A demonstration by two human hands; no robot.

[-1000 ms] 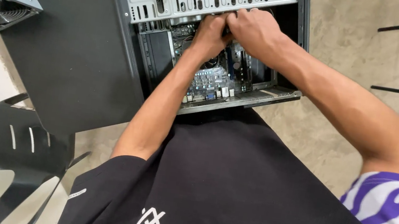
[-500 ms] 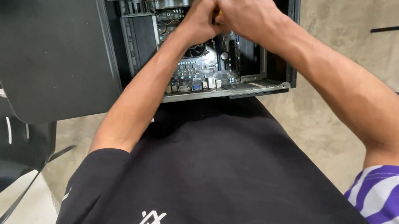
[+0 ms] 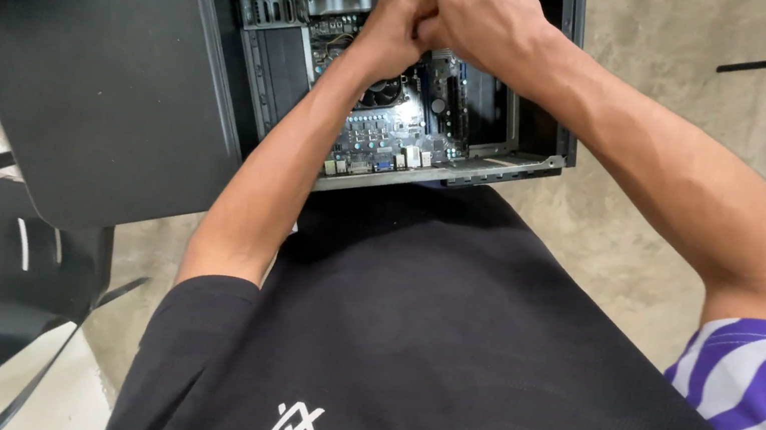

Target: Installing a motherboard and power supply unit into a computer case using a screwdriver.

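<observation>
Concrete floor (image 3: 622, 241) lies under an open case (image 3: 124, 55) tipped on its side, baring the board (image 3: 395, 131). Both hands meet at its far edge: left hand (image 3: 393, 24) and right hand (image 3: 483, 18) curled tight together, what they grip hidden.

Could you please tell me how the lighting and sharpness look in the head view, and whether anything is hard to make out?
Head view: soft, even light with no harsh glare; the left hand and right hand are reasonably sharp inside the open computer case; the motherboard lies in the case's shade, its small parts hard to resolve; the concrete floor is evenly lit; what the hands grip is hidden.
</observation>
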